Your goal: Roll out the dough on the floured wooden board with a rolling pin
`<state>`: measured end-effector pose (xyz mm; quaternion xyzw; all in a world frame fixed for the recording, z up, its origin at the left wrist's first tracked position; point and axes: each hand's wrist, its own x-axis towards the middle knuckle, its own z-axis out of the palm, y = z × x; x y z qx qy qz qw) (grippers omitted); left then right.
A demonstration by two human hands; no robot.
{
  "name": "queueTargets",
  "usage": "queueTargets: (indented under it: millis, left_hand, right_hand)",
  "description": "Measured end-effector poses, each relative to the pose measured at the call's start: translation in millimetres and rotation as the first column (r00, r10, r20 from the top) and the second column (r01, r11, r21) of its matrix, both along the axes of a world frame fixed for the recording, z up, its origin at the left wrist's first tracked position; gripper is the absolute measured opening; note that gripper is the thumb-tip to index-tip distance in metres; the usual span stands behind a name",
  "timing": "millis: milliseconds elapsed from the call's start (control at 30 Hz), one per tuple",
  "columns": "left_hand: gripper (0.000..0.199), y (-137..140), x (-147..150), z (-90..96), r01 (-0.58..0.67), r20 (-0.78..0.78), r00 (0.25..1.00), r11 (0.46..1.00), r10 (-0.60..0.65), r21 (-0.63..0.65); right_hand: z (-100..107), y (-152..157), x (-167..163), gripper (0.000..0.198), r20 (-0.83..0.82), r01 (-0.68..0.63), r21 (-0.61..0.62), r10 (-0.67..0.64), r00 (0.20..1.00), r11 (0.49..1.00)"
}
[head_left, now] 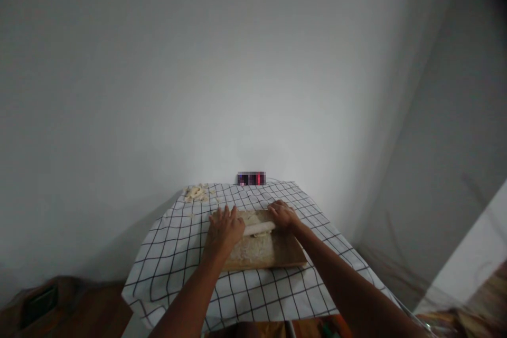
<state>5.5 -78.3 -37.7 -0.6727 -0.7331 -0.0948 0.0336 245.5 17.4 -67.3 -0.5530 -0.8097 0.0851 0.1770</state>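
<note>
A pale rolling pin (258,228) lies crosswise on a wooden board (265,256). My left hand (226,227) bears on its left end, fingers reaching forward over it. Around the right end sits my right hand (282,215), its fingers bent over the pin. A bit of flattened dough (261,234) peeks out below the middle of the pin; the rest of it is hidden. Pale smears that look like flour mark the board's surface.
A checked white cloth (245,298) covers the table under the board. Toward the back left lies a loose pile of pale dough pieces (196,193). A dark blurred-out object (251,178) stands at the far edge, against the white wall (253,74).
</note>
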Motion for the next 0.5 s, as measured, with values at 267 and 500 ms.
queueTargets:
  millis: [267, 500]
  left_hand:
    - [0.066, -11.2, 2.6, 2.4, 0.059, -0.006, 0.998, 0.998, -0.058, 0.035]
    - [0.061, -31.0, 12.0, -3.0, 0.069, -0.017, 0.998, 0.988, -0.068, 0.137]
  right_hand:
    - [-15.1, -11.4, 8.2, 0.049, -0.007, -0.086, 0.098, 0.087, 0.996, 0.991]
    - [-10.6, -61.1, 14.2, 0.049, 0.069, -0.009, 0.097, 0.003, 0.998, 0.995]
